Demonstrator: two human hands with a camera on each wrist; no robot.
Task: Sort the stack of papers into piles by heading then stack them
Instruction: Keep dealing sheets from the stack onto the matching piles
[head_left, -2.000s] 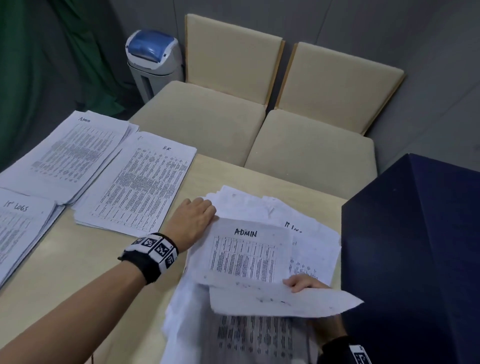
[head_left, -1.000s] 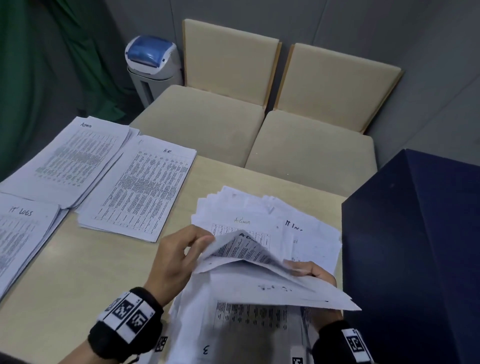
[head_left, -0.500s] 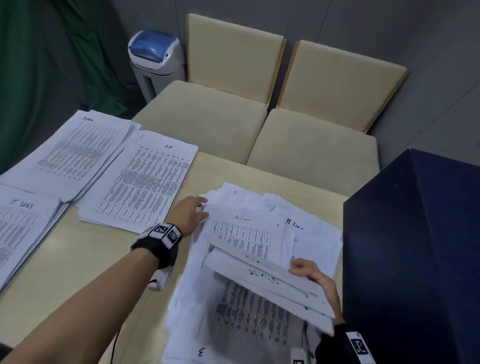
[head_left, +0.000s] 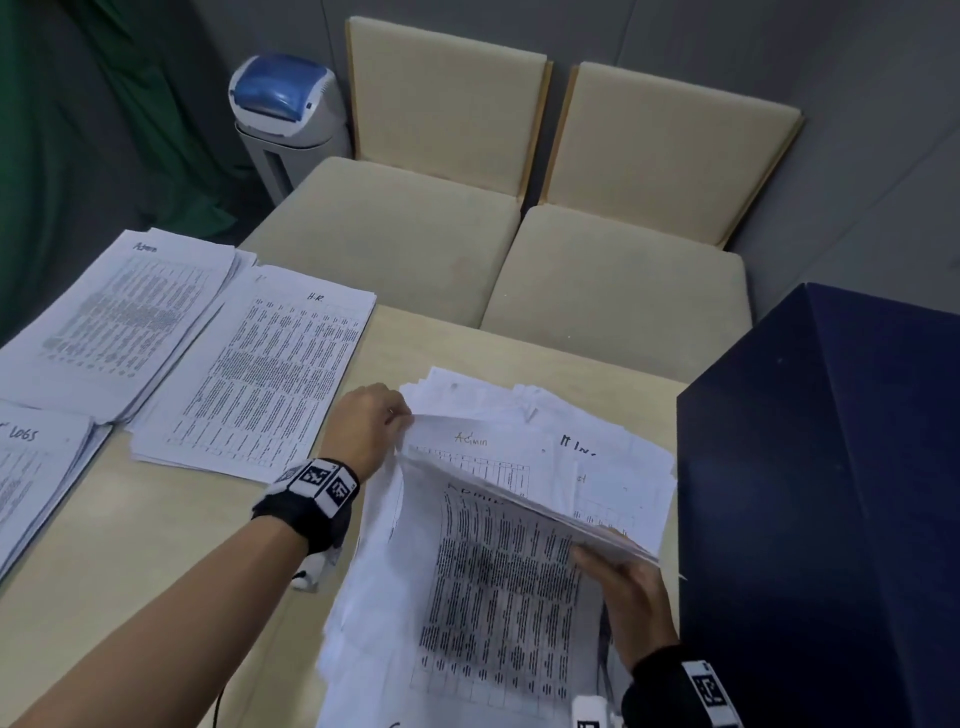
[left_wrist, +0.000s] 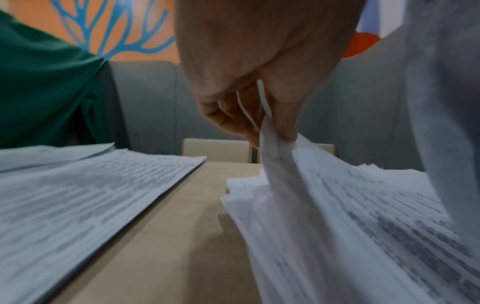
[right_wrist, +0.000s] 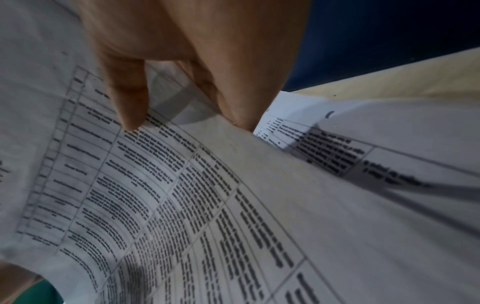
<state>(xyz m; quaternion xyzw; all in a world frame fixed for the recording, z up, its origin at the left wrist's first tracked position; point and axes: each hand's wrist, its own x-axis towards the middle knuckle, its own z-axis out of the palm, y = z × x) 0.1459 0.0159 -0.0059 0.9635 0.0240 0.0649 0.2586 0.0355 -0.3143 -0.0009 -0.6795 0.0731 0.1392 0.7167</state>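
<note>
The unsorted stack of papers (head_left: 613, 457) lies fanned out on the table's right half. My left hand (head_left: 399, 415) pinches the far left corner of a few upper sheets (left_wrist: 272, 148). Lower right, my right hand (head_left: 597, 556) grips the near edge of those lifted sheets (head_left: 524, 493), thumb (right_wrist: 130, 102) on the printed side. Under them a sheet headed ADMIN (head_left: 498, 587) shows; an Admin sheet (head_left: 483, 441) lies further back. Left of the stack lie the HR pile (head_left: 270, 374), the Admin pile (head_left: 130, 312) and the IT Logs pile (head_left: 31, 483).
A dark blue box (head_left: 831, 493) stands against the stack's right side. Two beige chairs (head_left: 395, 239) (head_left: 623, 280) sit beyond the table's far edge, with a blue-lidded white bin (head_left: 283, 111) and a green curtain (head_left: 78, 130) to the left. Bare tabletop (head_left: 156, 545) shows under my left forearm.
My left hand went from the near edge to the stack's far left corner and now pinches sheets there. My right hand has raised the upper sheets, uncovering the ADMIN sheet.
</note>
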